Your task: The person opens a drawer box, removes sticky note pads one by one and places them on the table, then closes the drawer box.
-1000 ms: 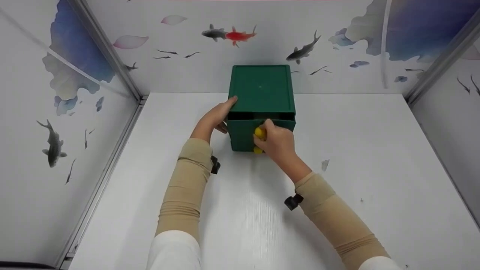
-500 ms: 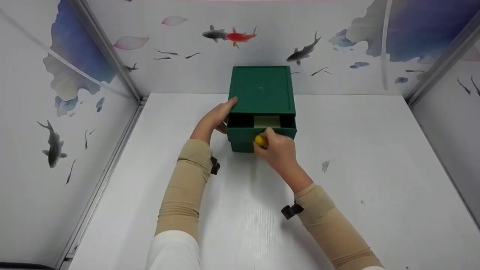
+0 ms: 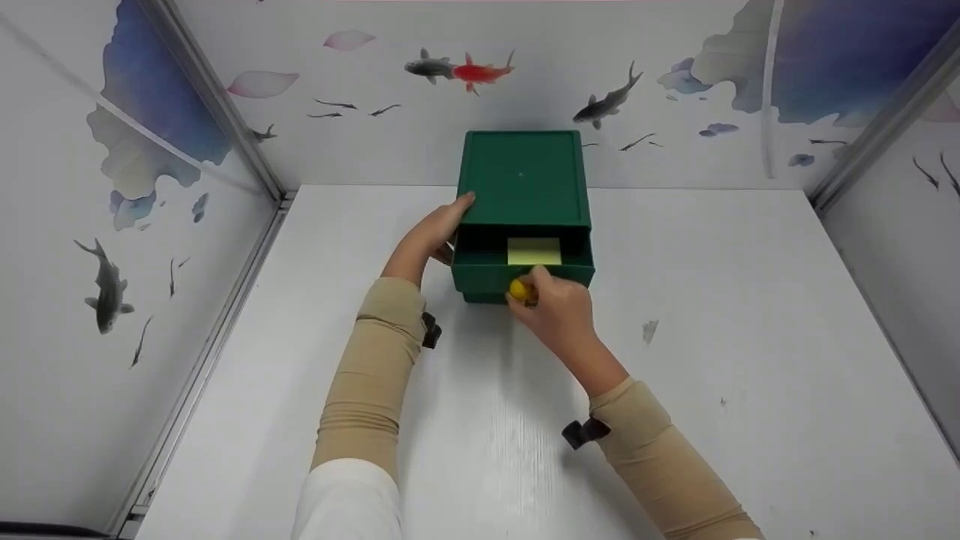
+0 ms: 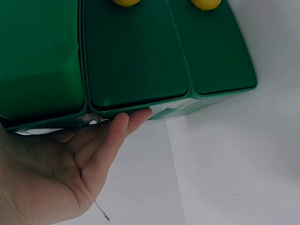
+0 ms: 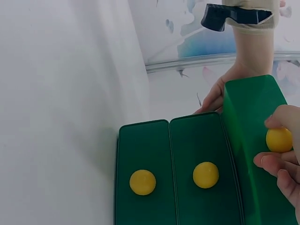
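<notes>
A small green drawer cabinet point(image 3: 520, 180) stands against the back wall, its top drawer point(image 3: 480, 277) pulled partway out. My right hand point(image 3: 559, 307) pinches that drawer's round yellow knob point(image 5: 279, 139) between thumb and fingers. Inside the drawer lies a pale yellow block like a sticky note pad point(image 3: 534, 251). On the cabinet's left side rests my left hand point(image 3: 433, 232), thumb at the top edge. Its extended fingers lie along the side in the left wrist view. Two lower drawers, with a middle knob point(image 5: 206, 175) and a bottom knob point(image 5: 143, 182), are closed.
The cabinet stands on a white table point(image 3: 712, 300). Printed walls with fish close in the back and both sides, with a metal rail point(image 3: 217, 322) along the left edge. Black cameras are strapped to both wrists.
My right hand has drawn the top drawer out toward me, from a narrow gap to a wider opening, bringing the pale yellow block into view. The left hand has stayed in place.
</notes>
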{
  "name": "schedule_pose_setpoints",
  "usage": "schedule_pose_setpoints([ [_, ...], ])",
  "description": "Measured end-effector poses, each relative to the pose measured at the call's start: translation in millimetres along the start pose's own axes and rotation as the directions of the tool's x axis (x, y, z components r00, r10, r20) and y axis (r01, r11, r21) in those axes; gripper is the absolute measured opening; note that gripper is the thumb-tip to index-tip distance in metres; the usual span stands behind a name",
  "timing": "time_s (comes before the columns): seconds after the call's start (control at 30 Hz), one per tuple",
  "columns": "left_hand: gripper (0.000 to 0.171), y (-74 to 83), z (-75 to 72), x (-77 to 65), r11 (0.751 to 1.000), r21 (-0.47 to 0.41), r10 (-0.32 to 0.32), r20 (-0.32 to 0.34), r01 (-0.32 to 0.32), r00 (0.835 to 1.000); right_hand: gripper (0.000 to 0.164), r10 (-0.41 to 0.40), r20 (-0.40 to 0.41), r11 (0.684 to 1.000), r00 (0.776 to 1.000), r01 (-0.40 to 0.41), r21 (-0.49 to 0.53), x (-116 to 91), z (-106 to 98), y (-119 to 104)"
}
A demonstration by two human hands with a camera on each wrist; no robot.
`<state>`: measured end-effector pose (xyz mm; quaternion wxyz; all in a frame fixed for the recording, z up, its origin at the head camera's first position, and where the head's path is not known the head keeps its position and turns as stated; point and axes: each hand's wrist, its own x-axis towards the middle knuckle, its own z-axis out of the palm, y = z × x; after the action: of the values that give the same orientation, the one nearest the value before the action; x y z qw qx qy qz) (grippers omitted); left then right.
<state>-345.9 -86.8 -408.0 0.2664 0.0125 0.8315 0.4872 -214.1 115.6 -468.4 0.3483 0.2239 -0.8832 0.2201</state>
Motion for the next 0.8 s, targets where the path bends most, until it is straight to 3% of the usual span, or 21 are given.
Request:
schedule_pose_setpoints([
  [0.57, 0.082, 0.2, 1.2, -0.2, 1.0, -0.001, -0.001, -0.015, 0.001, 1.0, 0.035, -0.025, -0.024, 1.0, 0.999, 0.026, 0.012, -15, -8, -12],
  [0.8, 0.081, -0.8, 3.0, -0.9, 0.999, -0.027, 0.029, -0.017, -0.029, 0.999, 0.037, -0.048, -0.047, 0.999, 0.998, 0.048, 0.008, -22, -11, -16],
])
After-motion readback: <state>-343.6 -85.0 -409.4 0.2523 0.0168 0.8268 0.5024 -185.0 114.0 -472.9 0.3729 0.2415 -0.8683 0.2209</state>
